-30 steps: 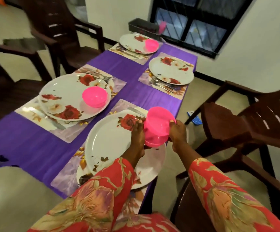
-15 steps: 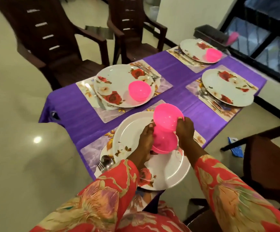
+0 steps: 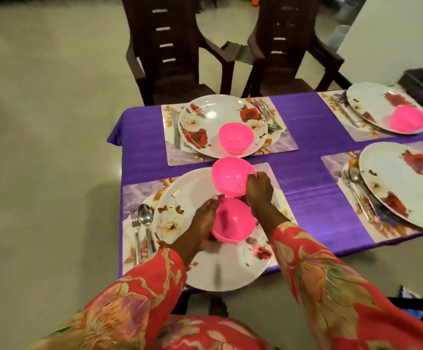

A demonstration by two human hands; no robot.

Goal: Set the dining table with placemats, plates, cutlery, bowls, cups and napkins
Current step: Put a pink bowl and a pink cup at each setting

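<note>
Now both hands curled: L hand point(image 3: 201, 222) grips lower pink bowl point(image 3: 233, 221), R hand point(image 3: 259, 189) pinches upper pink bowl point(image 3: 231, 176).

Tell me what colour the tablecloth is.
Purple: the tablecloth shows plainly between the placemats in the head view.

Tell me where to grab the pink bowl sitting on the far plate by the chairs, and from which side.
Take the pink bowl by its rim, coming from above on the near side. It stands upright and open-topped on the floral plate, so the thin rim suits a thumb-and-finger pinch; the rounded wall would likely slip. The fork and spoon beside the plate stay clear of that approach.
</note>
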